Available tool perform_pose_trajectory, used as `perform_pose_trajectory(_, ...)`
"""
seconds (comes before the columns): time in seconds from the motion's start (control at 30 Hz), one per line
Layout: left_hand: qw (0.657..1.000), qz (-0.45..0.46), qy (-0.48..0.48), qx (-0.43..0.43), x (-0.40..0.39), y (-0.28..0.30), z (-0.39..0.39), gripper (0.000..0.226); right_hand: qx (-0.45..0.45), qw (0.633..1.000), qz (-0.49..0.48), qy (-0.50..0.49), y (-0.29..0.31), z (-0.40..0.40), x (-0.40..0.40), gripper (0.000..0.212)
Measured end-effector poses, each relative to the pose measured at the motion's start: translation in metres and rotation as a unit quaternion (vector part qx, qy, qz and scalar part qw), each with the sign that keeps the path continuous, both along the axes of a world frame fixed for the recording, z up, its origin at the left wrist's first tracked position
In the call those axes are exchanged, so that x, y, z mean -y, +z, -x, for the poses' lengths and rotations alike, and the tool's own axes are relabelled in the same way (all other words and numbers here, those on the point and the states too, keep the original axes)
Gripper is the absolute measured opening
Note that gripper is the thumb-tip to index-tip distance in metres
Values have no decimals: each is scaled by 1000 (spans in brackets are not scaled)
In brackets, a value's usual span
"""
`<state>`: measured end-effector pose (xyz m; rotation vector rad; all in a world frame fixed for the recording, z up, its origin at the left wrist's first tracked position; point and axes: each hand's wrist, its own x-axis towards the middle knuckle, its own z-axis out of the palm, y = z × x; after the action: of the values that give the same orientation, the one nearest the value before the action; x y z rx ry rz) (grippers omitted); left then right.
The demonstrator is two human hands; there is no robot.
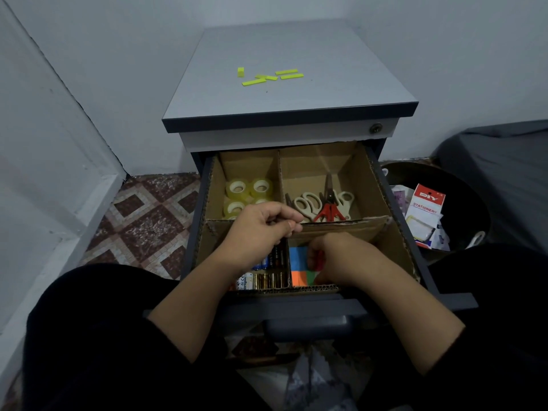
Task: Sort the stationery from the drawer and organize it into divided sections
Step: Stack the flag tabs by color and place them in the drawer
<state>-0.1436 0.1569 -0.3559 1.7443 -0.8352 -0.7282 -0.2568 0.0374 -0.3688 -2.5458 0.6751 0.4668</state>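
Fingers (292, 225) of the left hand (261, 229) are curled, the thumb and forefinger pinching the top edge of the cardboard divider (341, 225) that crosses the open drawer (394, 203). Beside it, the right hand (338, 256) reaches down into the near right section, its fingers bent around something red above the coloured sticky notes (299, 265); just what it holds cannot be told. In the near left section, partly under the left wrist, lie batteries (267, 278) in rows. Rolls of clear tape (249, 192) fill the far left section, and several pairs of scissors (323, 203), cream-handled and one red-handled, lie in the far right section. On top of the cabinet (296, 54) sit a few yellow-green strips (271, 77), scattered close together. To the right of the drawer stands a dark bin (462, 185) holding a packet marked stationery (427, 206). Patterned floor tiles (148, 221) show at left.
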Motion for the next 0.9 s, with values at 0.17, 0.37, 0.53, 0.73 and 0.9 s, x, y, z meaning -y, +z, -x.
perform_pose_trajectory(0.17,1000,1,-3,-4,-1,-1,-2,19,-33,994,62,-90,10,12,16,8)
perform_pose_trajectory(0.37,1000,4,-5,-5,0,-2,-2,20,-39,975,160,-148,11,26,19,13)
perform_pose_trajectory(0.53,1000,3,-6,-1,-1,-2,-2,21,-43,973,169,-152,9,26,14,18)
perform_pose_trajectory(0.73,1000,0,-8,8,-1,-2,-2,19,-27,975,161,-151,11,28,16,11)
perform_pose_trajectory(0.9,1000,0,-7,7,-1,-2,-2,19,-24,972,158,-170,23,31,18,7)
